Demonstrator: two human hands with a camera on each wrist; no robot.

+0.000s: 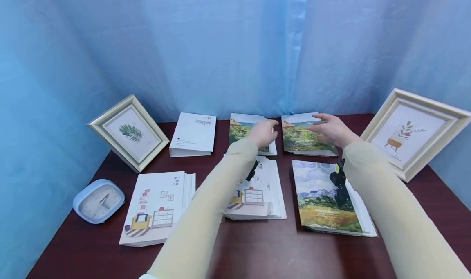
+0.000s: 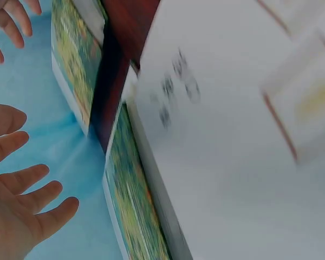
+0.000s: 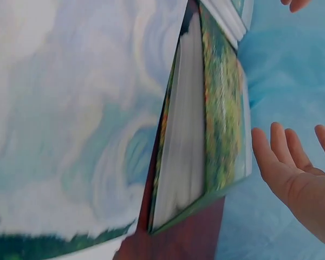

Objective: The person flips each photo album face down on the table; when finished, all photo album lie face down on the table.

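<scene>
1. Album with a green landscape cover (image 1: 238,132) at the back of the desk (image 1: 257,250), left hand (image 1: 263,132) over it, fingers spread apart.
2. Matching album (image 1: 301,140) just to the right, same deal with the right hand (image 1: 333,130), fingers apart too.
3. Up front: pair of white furniture-print albums (image 1: 156,209), plus wheat-field album (image 1: 321,197) partly behind the right sleeve (image 1: 390,201).
4. Picture frame (image 1: 132,133) on each side, blue clock (image 1: 99,200) near the left one.

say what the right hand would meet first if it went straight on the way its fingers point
The right hand would probably meet the left hand first, across the gap in the head view; depth is unclear, so it might pass by.
</scene>
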